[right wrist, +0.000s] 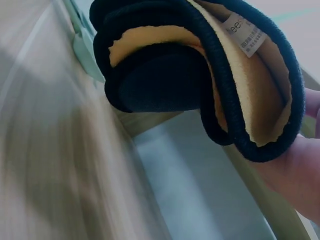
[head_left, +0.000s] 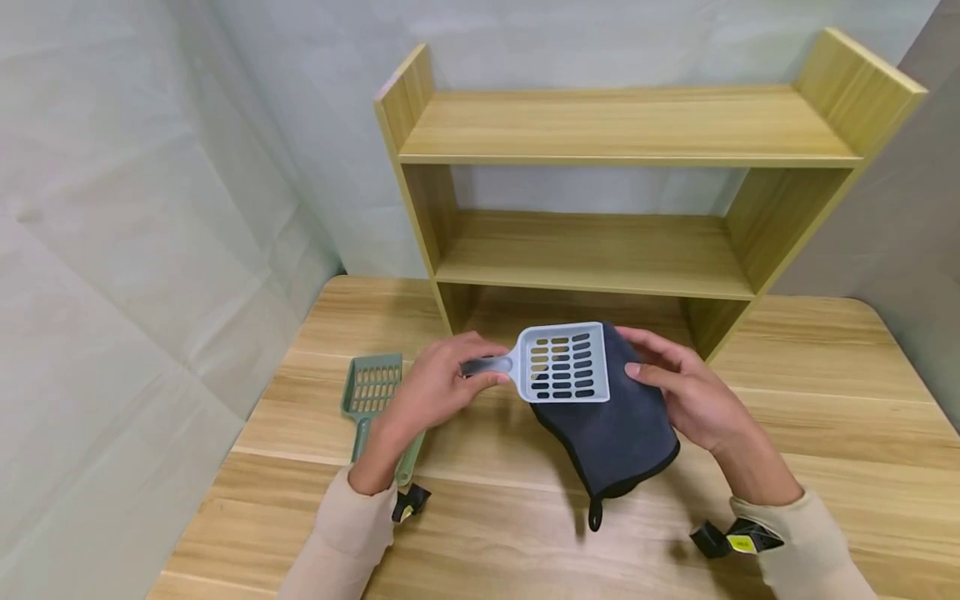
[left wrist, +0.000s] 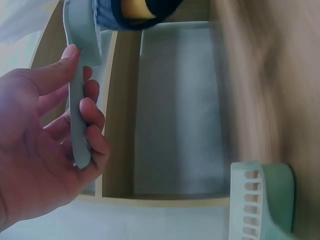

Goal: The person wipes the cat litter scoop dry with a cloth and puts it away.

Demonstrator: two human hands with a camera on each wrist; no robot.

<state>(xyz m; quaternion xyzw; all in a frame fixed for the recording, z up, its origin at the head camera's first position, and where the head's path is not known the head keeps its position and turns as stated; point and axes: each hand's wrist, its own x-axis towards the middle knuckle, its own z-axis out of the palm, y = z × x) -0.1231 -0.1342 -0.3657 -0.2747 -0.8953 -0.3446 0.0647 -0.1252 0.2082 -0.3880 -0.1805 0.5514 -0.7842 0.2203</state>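
Note:
My left hand holds a light blue-grey litter scoop by its handle, the slotted head pointing right. In the left wrist view, thumb and fingers wrap round that handle. My right hand grips a folded dark grey cloth with black edging and a hanging loop. The scoop's head overlaps the cloth in the head view. From the right wrist, the cloth shows yellow inner faces and a white printed label. Both are held up over the table.
A green slotted litter scoop lies on the wooden table at the left, with another pale green handle beside it, partly behind my left arm. A wooden shelf unit stands at the back, before a pale fabric wall.

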